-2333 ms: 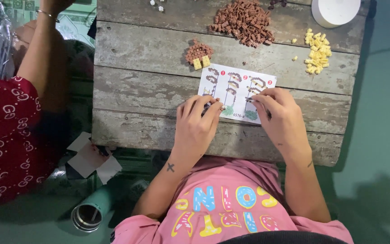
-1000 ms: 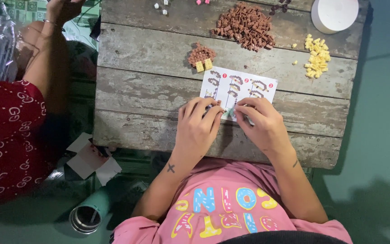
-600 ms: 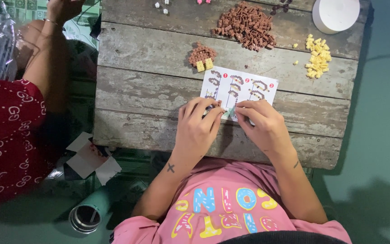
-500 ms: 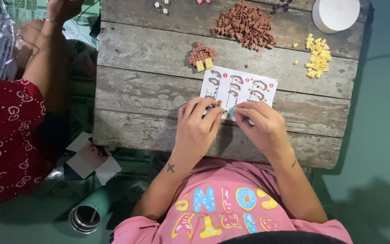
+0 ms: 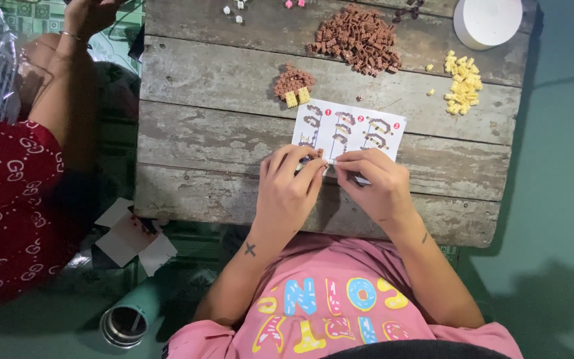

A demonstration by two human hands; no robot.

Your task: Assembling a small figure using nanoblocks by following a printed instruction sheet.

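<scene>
My left hand [image 5: 288, 189] and my right hand [image 5: 373, 183] meet fingertip to fingertip over the near edge of a white instruction sheet [image 5: 349, 129] on the wooden table [image 5: 220, 133]. Between the fingertips is a very small piece, too small to identify. Which hand grips it I cannot tell. Behind the sheet sits a small brown and yellow brick build [image 5: 293, 85]. A heap of brown bricks [image 5: 357, 38] lies further back, and a pile of yellow bricks [image 5: 463, 83] lies at the right.
A white round container [image 5: 487, 21] stands at the table's back right corner. Another person in a red patterned top [image 5: 8, 213] sits at the left. A teal cup [image 5: 127, 319] and paper scraps [image 5: 131, 236] lie on the floor.
My right hand has slid left along the sheet's near edge until its fingertips meet those of my left hand. The left hand has barely moved.
</scene>
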